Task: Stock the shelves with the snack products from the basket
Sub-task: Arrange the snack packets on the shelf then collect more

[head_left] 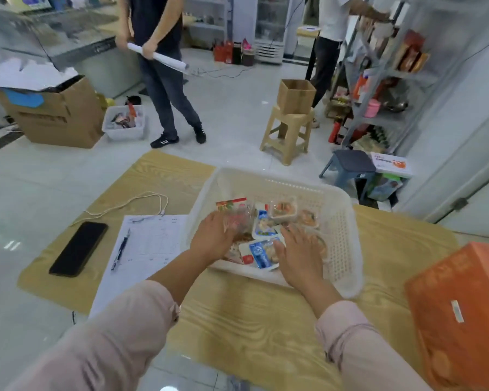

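An orange box sits on the table, at 4 o'clock from the hands. The right hand lies flat in the white basket, fingers straight and spread on the snack packets. The left hand, at its 9 o'clock, touches a clear red-printed packet; blur hides whether its fingers grip. At the basket's 9 o'clock lie a paper, pen and phone. Shelves stand far off at 1 o'clock.
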